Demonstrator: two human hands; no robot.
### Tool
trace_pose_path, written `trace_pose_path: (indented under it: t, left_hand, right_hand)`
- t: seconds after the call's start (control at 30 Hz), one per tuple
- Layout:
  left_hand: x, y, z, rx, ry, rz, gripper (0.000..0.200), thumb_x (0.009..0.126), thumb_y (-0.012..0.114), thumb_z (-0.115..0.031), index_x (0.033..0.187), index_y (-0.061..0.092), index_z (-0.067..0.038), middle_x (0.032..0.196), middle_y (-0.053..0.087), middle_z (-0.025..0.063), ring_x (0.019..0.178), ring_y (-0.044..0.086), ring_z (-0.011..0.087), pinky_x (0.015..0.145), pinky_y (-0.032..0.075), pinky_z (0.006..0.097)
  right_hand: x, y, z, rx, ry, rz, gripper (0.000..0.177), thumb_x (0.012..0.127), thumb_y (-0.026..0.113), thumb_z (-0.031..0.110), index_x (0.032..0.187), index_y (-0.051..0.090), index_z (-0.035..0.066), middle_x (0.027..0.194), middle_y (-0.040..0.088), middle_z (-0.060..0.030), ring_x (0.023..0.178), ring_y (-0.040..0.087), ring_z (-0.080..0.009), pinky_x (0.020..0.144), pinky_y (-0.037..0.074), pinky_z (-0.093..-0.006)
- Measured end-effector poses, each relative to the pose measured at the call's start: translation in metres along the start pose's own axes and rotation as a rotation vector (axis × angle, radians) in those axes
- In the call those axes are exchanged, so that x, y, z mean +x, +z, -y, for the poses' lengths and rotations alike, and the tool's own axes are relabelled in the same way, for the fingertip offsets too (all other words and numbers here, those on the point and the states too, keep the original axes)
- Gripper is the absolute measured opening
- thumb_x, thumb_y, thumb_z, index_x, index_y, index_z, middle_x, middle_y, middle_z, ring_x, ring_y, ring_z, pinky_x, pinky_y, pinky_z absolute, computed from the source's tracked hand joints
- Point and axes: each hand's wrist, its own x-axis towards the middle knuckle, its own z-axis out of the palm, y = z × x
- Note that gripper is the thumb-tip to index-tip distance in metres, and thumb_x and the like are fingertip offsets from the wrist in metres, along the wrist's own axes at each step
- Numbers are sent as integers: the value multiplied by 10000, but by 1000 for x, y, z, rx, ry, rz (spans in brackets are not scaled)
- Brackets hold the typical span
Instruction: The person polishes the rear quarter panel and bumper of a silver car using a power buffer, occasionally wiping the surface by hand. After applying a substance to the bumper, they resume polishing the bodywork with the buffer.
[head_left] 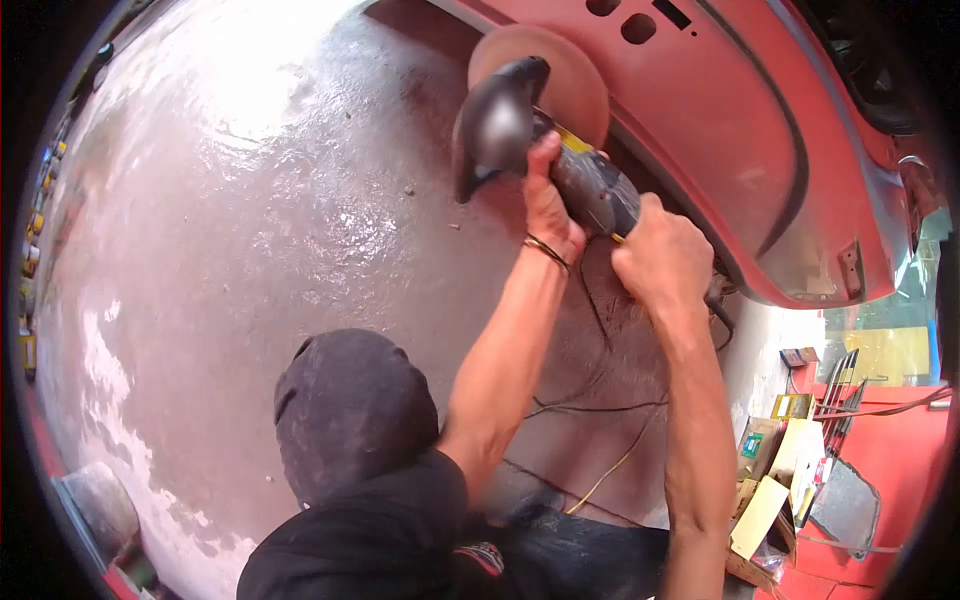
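Note:
Both my hands hold a black angle grinder (592, 186) with yellow markings. My left hand (552, 205) is wrapped around the front of its body, close behind the black head, thumb along the side. Farther back, my right hand (665, 250) closes over the rear handle. A large round reddish disc (540, 60) shows behind the grinder's head, its surface smooth and blurred. The disc overlaps the lower edge of a red car body panel (700, 130) in this view. That panel has oval holes near the top and a long dark curved groove.
Below is a wet, shiny concrete floor (330, 240), crossed by black cables (600, 406) and a yellowish cord (620, 465). Cardboard boxes (790, 460) and thin rods stand at the lower right, beside a red surface (905, 450). Dark rounded cloth (355, 415) fills the lower left.

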Motion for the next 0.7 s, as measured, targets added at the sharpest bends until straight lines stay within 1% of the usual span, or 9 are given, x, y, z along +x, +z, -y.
trace_pose_path:
  t: [0.1, 0.13, 0.23, 0.27, 0.33, 0.43, 0.5, 0.6, 0.7]
  left_hand:
    - [-1, 9, -5, 5, 8, -3, 562, 838, 867, -519, 1094, 681, -55, 940, 769, 154, 822, 769, 287, 801, 660, 449]
    - [1, 4, 8, -37, -21, 1, 558, 848, 864, -511, 1112, 671, -58, 951, 766, 154, 841, 771, 287, 800, 660, 451]
    - [-26, -2, 56, 84, -39, -85, 621, 846, 817, -626, 1109, 708, -74, 1000, 773, 128, 918, 757, 282, 881, 637, 474]
    - [-37, -10, 75, 13, -135, -60, 618, 854, 812, -619, 1117, 705, -70, 996, 768, 122, 921, 755, 280, 881, 635, 473]
    - [-62, -20, 115, -8, -229, -96, 586, 881, 789, -605, 1113, 707, -73, 999, 768, 123, 914, 752, 275, 895, 634, 467]
    - [-109, -26, 174, 53, -298, -103, 543, 924, 768, -591, 1138, 694, -97, 1026, 778, 107, 944, 760, 253, 930, 629, 456]
    - [-141, -24, 201, -28, -431, -90, 523, 917, 813, -543, 1148, 681, -93, 1032, 776, 106, 938, 763, 246, 933, 633, 447]
    - [-167, -37, 238, 48, -441, -127, 517, 902, 862, -471, 1176, 671, -77, 1039, 772, 109, 948, 766, 240, 930, 637, 432]
    - [-171, -40, 245, 77, -432, -108, 512, 894, 886, -417, 1193, 664, -65, 1058, 770, 119, 973, 763, 233, 923, 640, 420]
  right_hand:
    - [2, -9, 4, 27, 14, -1, 250, 835, 721, 129, 1062, 697, 28, 910, 790, -238, 912, 788, -449, 832, 616, -578]
    - [-2, -11, -2, 18, 36, 17, 258, 833, 728, 135, 1066, 698, 30, 915, 792, -239, 918, 789, -449, 835, 615, -578]
    - [-29, -15, -35, -20, 103, 67, 281, 829, 747, 157, 1079, 701, 40, 934, 794, -241, 940, 789, -451, 844, 613, -577]
    - [-44, -14, -48, -41, 123, 85, 288, 827, 754, 165, 1084, 702, 46, 940, 795, -242, 950, 787, -453, 847, 613, -576]
    - [-76, -12, -76, -70, 184, 124, 304, 822, 765, 177, 1095, 702, 57, 948, 795, -244, 962, 783, -460, 849, 609, -578]
    - [-127, -7, -120, -93, 293, 176, 325, 810, 776, 177, 1106, 697, 70, 946, 789, -246, 959, 771, -477, 843, 599, -585]
    - [-160, -5, -145, -125, 354, 198, 330, 802, 779, 166, 1105, 689, 74, 938, 783, -247, 947, 761, -490, 839, 590, -592]
    - [-197, 2, -171, -103, 427, 208, 325, 787, 784, 152, 1081, 670, 76, 924, 770, -247, 923, 746, -503, 832, 577, -599]
    - [-208, 16, -180, -43, 442, 163, 328, 772, 784, 143, 1065, 652, 80, 932, 764, -244, 923, 738, -504, 827, 573, -598]
